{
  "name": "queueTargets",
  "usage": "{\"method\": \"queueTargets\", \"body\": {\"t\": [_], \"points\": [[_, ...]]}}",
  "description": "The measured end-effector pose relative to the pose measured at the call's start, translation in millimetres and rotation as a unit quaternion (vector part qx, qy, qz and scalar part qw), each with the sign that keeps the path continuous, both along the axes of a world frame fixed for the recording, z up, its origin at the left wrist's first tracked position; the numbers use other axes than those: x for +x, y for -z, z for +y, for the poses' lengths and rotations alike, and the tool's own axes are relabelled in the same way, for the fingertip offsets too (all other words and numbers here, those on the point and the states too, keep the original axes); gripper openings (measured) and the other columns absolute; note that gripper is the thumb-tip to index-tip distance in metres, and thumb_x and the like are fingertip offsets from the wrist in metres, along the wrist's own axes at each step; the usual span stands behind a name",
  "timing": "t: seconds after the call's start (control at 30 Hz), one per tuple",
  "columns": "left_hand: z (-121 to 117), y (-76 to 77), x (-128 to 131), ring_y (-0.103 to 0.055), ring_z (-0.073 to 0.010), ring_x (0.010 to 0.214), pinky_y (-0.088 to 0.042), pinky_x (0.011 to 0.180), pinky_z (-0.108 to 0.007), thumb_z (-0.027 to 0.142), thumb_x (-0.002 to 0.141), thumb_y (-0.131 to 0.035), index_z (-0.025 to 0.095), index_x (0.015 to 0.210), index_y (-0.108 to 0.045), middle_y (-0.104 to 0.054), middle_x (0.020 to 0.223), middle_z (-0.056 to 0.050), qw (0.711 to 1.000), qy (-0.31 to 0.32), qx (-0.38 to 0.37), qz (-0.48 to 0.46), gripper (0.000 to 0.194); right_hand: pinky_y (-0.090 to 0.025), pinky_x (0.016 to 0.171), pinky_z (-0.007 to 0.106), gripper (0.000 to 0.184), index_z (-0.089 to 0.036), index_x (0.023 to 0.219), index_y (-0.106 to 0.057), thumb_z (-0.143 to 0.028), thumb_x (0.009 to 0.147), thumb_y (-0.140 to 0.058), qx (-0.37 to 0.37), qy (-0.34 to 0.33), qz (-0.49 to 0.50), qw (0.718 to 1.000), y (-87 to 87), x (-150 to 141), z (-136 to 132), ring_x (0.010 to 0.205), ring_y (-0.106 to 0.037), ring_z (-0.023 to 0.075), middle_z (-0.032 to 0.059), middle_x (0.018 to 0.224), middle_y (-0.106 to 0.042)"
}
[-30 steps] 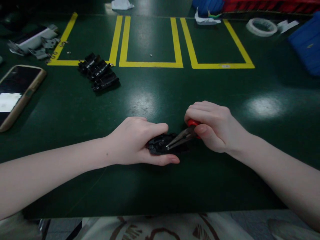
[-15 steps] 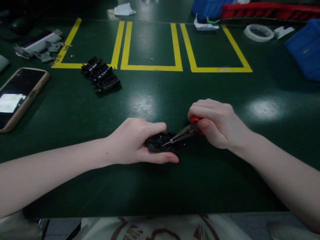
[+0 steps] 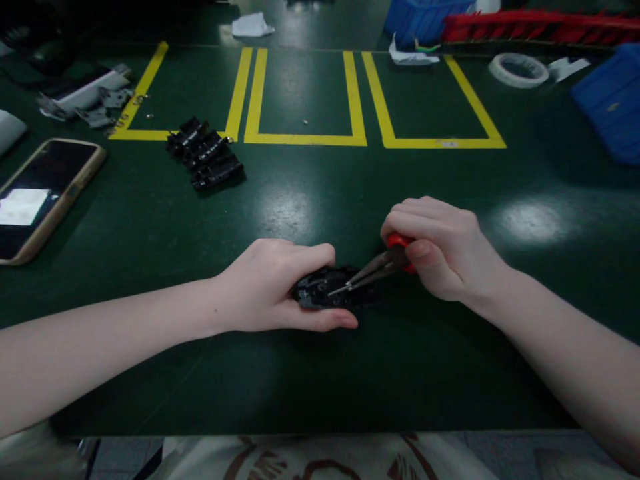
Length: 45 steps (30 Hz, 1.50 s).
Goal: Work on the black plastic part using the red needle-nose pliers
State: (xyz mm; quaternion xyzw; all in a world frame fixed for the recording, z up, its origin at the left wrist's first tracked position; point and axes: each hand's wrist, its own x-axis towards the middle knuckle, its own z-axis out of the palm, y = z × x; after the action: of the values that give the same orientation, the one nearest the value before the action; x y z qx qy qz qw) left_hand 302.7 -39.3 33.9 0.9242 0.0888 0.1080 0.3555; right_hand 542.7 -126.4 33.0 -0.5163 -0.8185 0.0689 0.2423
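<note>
My left hand (image 3: 273, 287) is closed around a small black plastic part (image 3: 320, 293) that rests on the dark green table (image 3: 310, 373), thumb under its near edge and fingers over its far edge. My right hand (image 3: 440, 250) grips red-handled needle-nose pliers (image 3: 373, 272). The metal jaws point left and their tips touch the top of the black part. The handles are mostly hidden inside my fist.
A row of similar black parts (image 3: 206, 160) lies at the back left by yellow tape lines (image 3: 305, 140). A phone (image 3: 35, 197) lies at the far left, metal pieces and a white box (image 3: 90, 97) behind it. A tape roll (image 3: 519, 69) and blue bins (image 3: 613, 110) sit back right.
The view has tilted slightly, shifting everything down in the frame. The plier tips have stayed on the black part with only small shifts. Both hands keep their grips.
</note>
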Motion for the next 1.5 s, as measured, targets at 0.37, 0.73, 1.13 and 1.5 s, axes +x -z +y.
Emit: {"method": "queueTargets", "body": {"t": [0.37,0.73,1.13,1.5], "points": [[0,-1.7,1,-0.054,-0.0102,0.060,-0.033,0.055,-0.021,0.058,0.088,-0.060,0.017,0.088,-0.057,-0.057,0.070,0.004,0.999,-0.003,-0.024,0.024,0.041,-0.035,0.059,0.033,0.066,-0.020,0.067,-0.048,-0.061,0.098,-0.007,0.049,0.029,-0.012,0.998,-1.5,0,-1,0.058,-0.045,0.0145,0.0027,0.063,-0.052],[2,-4.6,-1,-0.066,-0.0182,0.094,-0.052,0.076,-0.026,0.034,0.084,-0.071,0.018,0.121,-0.061,-0.069,0.110,-0.006,0.973,-0.036,-0.224,-0.043,0.041,-0.035,0.060,0.034,0.056,-0.021,0.070,-0.049,-0.053,0.100,-0.014,0.120,0.031,0.029,0.992,5.4,0,-1,0.060,-0.046,0.0156,0.0034,0.065,-0.053],[10,-4.2,3,-0.062,-0.0081,0.069,-0.056,0.057,-0.017,0.020,0.084,-0.072,0.019,0.119,-0.051,-0.062,0.105,-0.004,0.916,-0.094,-0.388,-0.041,0.042,-0.034,0.063,0.033,0.051,-0.021,0.070,-0.051,-0.051,0.100,-0.023,0.091,0.000,0.050,0.995,5.8,-6,-5,0.063,-0.046,0.0156,0.0026,0.066,-0.054],[9,-1.5,4,-0.060,-0.0065,0.053,-0.052,0.049,-0.014,0.018,0.089,-0.065,0.027,0.145,-0.037,-0.063,0.081,0.003,0.868,-0.100,-0.480,-0.075,0.064,-0.033,0.064,0.032,0.051,-0.020,0.071,-0.051,-0.050,0.101,-0.023,0.063,-0.004,0.045,0.997,6.6,-7,-4,0.064,-0.045,0.0151,0.0020,0.068,-0.054]]}}
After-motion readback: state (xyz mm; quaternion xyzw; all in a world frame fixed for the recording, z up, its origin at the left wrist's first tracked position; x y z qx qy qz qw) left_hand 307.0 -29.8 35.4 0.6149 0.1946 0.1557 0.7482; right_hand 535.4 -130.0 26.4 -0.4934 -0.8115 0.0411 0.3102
